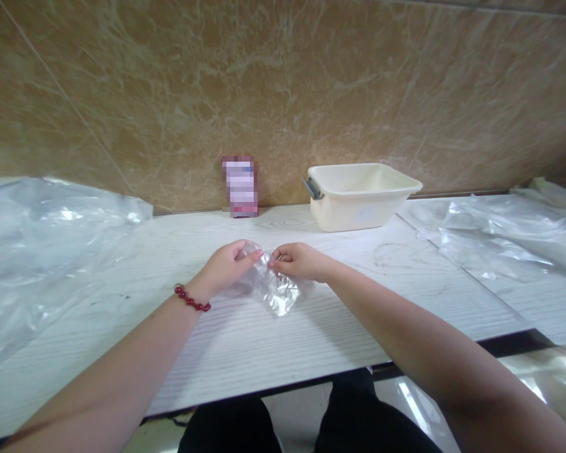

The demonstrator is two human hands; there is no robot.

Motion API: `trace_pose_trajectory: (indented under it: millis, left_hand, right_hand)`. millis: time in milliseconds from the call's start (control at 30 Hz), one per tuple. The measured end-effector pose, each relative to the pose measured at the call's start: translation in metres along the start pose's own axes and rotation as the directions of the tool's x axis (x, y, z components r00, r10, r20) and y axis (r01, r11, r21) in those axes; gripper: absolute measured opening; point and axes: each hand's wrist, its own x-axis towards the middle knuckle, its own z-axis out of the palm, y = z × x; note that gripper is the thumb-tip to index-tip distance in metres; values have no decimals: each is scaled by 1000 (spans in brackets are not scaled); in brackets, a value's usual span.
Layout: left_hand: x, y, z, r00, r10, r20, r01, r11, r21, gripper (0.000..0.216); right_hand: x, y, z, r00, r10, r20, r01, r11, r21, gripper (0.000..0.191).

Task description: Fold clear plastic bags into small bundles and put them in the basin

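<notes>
A small clear plastic bag (279, 290), crinkled and shiny, hangs between my two hands just above the white wood-grain table (207, 371). My left hand (232, 264) pinches its upper left part between thumb and fingers; a dark red bead bracelet (192, 298) circles that wrist. On the other side, my right hand (298, 260) grips the bag's upper right edge with curled fingertips. Whether anything lies inside the bag I cannot tell.
A cream plastic bin (353, 211) with a grey handle clip stands by the marbled wall. Left of it, a phone-like object (241, 187) with a blurred-out front leans there. Large clear plastic sheets (51, 233) lie at left, more plastic (504, 233) at right.
</notes>
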Motion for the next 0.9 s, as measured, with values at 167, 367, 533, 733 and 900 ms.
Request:
trace_pose_trajectory:
  millis: [167,367,533,733,900]
  left_hand:
    - [0,-2,3,1000,17,-1,-17,1000,-11,32]
    - [-1,0,3,999,-19,-26,17,998,-53,31]
    - [-1,-1,1,998,-12,-59,8,998,-66,32]
    - [1,-1,-2,995,-22,-99,11,994,-108,34]
    - [-1,1,0,997,-20,-72,14,996,-88,33]
  right_hand:
    - [-1,-5,4,1000,24,19,-26,994,105,21]
    - [1,-9,11,998,61,26,-66,940,336,21]
    - [2,-6,12,997,7,-79,6,988,156,20]
    - [0,-7,7,997,30,-67,-19,987,158,21]
    - [-4,-9,6,995,-23,95,-5,960,282,20]
